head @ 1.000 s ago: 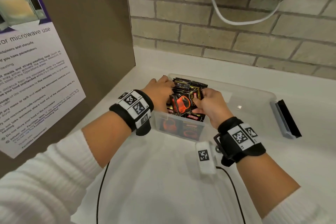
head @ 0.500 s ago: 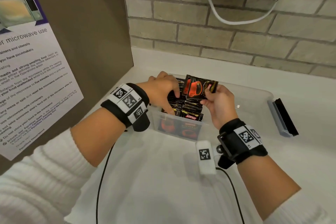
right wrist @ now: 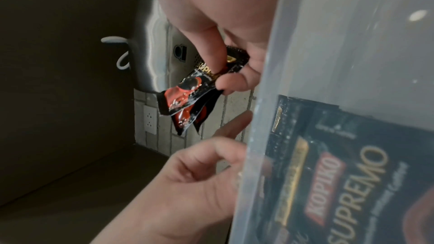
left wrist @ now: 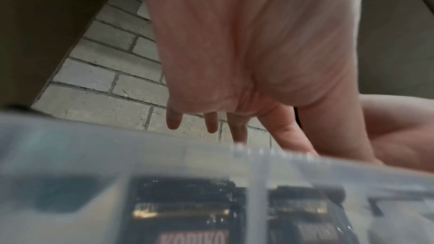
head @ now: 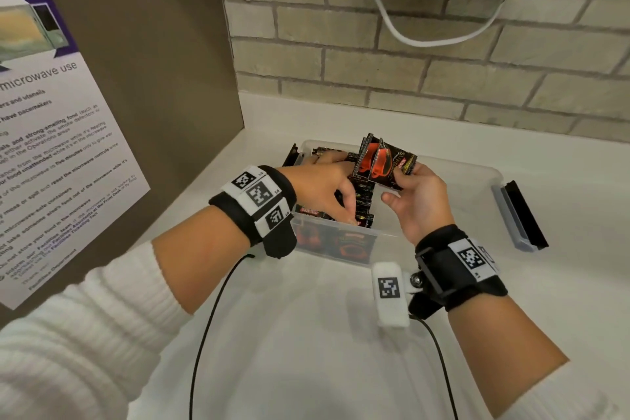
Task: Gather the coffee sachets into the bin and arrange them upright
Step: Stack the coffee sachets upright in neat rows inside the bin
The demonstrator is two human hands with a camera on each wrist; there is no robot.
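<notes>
While the right hand [head: 417,201] is pinching a small fan of sachets [head: 383,162] above the bin [head: 443,181], just right of centre in the head view, the left hand [head: 320,186] is reaching down into the bin's left end. In the right wrist view the thumb and fingers [right wrist: 231,81] are closing on the upper ends of the sachets [right wrist: 187,99], whose red and black faces are hanging loose below the grip, clear of the bin wall [right wrist: 328,62] at the right of that frame. The left hand's fingers are lying fairly straight and a little spread; in the left wrist view the fingertips [left wrist: 175,121] are pointing down behind the blurred bin rim [left wrist: 140,147], and they are gripping nothing that can be seen. Its thumb is touching the packed row [head: 363,201] at the near wall, at the middle of the head view. That row is standing on edge in the left part of the bin, with more sachets showing flat through the clear front wall [head: 341,245]. One dark sachet [head: 291,155] is leaning outside the bin's far left corner. At the right edge of the head view a grey and black lid clip [head: 518,215] is lying on the white counter [head: 306,334]. A microwave notice [head: 51,147] is filling the left of the frame, and a white cable [head: 409,41] is looping across the brick wall [head: 341,61] at the top.
</notes>
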